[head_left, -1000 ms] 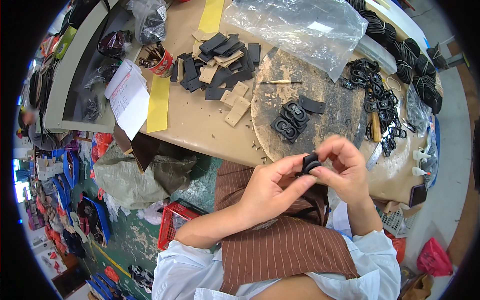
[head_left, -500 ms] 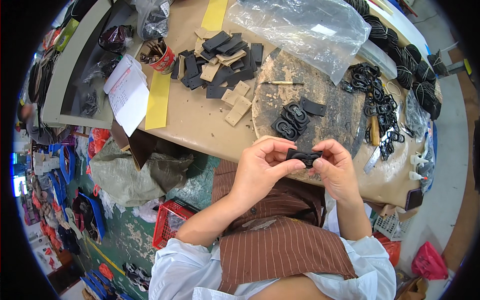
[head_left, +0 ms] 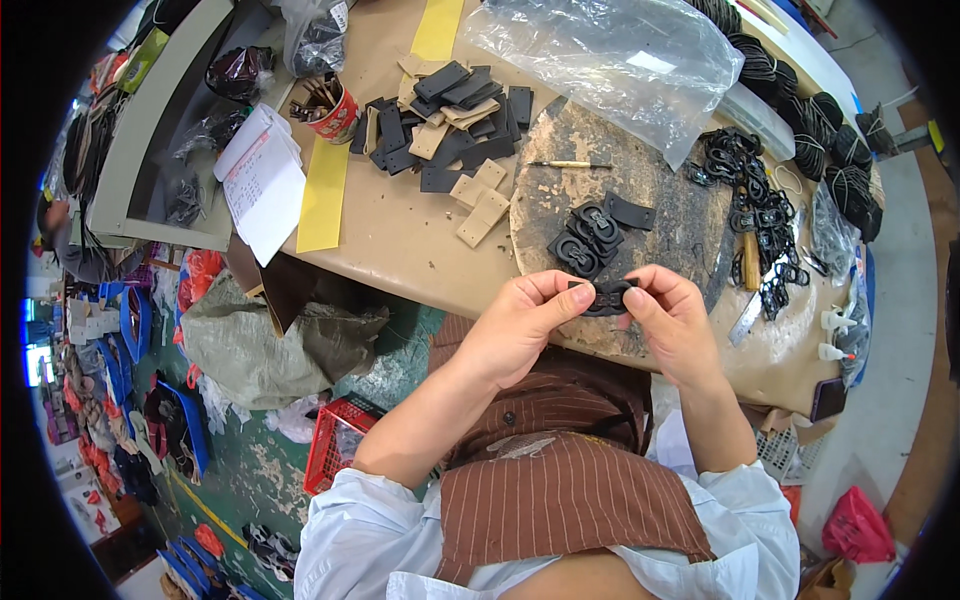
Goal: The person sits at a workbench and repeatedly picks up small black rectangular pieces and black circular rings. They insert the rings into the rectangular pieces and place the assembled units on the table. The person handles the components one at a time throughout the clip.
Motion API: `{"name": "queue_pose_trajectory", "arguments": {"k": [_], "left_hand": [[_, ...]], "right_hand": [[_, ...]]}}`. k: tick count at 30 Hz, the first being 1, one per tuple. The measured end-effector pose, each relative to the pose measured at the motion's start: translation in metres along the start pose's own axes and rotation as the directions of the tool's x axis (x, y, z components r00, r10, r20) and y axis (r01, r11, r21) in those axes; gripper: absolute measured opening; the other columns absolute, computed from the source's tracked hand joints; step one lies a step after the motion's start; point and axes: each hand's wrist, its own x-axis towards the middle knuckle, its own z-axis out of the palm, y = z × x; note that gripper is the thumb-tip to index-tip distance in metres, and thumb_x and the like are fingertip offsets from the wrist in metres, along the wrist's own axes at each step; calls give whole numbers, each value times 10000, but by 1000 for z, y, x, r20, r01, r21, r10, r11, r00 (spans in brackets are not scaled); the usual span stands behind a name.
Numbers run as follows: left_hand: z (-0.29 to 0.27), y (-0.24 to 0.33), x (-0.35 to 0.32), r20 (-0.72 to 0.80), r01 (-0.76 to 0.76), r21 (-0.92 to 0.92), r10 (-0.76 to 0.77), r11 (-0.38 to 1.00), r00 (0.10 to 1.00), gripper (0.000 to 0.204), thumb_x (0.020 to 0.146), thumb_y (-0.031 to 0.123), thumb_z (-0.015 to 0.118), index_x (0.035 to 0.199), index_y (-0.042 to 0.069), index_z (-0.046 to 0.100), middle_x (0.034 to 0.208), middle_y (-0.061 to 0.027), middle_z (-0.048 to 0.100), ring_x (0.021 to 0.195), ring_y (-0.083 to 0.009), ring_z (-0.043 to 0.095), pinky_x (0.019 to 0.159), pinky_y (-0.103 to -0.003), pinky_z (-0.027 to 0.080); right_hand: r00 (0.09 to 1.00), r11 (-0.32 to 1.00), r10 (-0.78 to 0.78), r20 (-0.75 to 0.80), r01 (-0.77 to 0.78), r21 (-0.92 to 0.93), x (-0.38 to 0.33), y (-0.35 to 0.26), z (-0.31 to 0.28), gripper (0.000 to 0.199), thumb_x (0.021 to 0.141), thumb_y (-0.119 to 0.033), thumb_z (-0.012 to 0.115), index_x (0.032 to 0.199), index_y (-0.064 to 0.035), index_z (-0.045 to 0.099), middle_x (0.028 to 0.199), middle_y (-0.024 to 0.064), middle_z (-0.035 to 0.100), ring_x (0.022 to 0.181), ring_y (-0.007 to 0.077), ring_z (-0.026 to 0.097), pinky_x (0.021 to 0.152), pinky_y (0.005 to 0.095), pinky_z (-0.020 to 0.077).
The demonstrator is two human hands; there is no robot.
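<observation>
Between both hands, over the near edge of the worn round board (head_left: 665, 165), is a small black leather piece with a looped cord or buckle part (head_left: 608, 298) on it. My left hand (head_left: 535, 325) pinches its left end between thumb and fingers. The right end is pinched by my right hand (head_left: 668, 315). Just beyond my fingers lie several similar black pieces with rounded loops (head_left: 588, 238), next to a plain black leather tab (head_left: 630, 212). A thin awl-like tool with a pale handle (head_left: 570, 164) rests farther up the board.
Black and tan leather tabs (head_left: 450, 115) are heaped left of the board. A red cup of tools (head_left: 335, 115), paper sheets (head_left: 258, 180) and yellow strips (head_left: 322, 195) lie farther left. Clear plastic (head_left: 610, 60) covers the back. Tangled black loops (head_left: 760, 200) and a wooden-handled tool (head_left: 750, 262) lie right.
Both hands have shifted slightly away from my body with the black piece, which has tilted so that more of its looped face shows. Both still pinch its ends.
</observation>
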Motion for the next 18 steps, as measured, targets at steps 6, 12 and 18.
{"name": "queue_pose_trajectory", "arguments": {"k": [6,12,18], "left_hand": [[9,-21,1,-153,-257,235,297,937,943,183,847,158,629,964,19,606,924,-33,619,815,-80,561,778,-230,454],[0,-12,2,-45,19,-245,-31,969,998,126,851,138,618,917,37,587,915,-27,619,806,-81,579,758,-210,478],[13,17,1,122,14,186,-37,982,992,227,833,113,636,1015,5,556,888,-17,610,808,-80,575,755,-228,474]], "right_hand": [[998,998,-54,-19,54,-15,5,7,-8,143,870,-118,586,949,-1,560,840,-11,571,784,38,503,711,186,414],[987,987,-157,-24,156,-28,2,4,7,135,860,-102,596,943,-1,561,850,-5,581,771,39,513,713,188,421],[981,994,103,164,-95,-54,9,-27,-21,153,817,-117,647,917,-10,604,740,-16,588,645,39,505,614,183,421]]}}
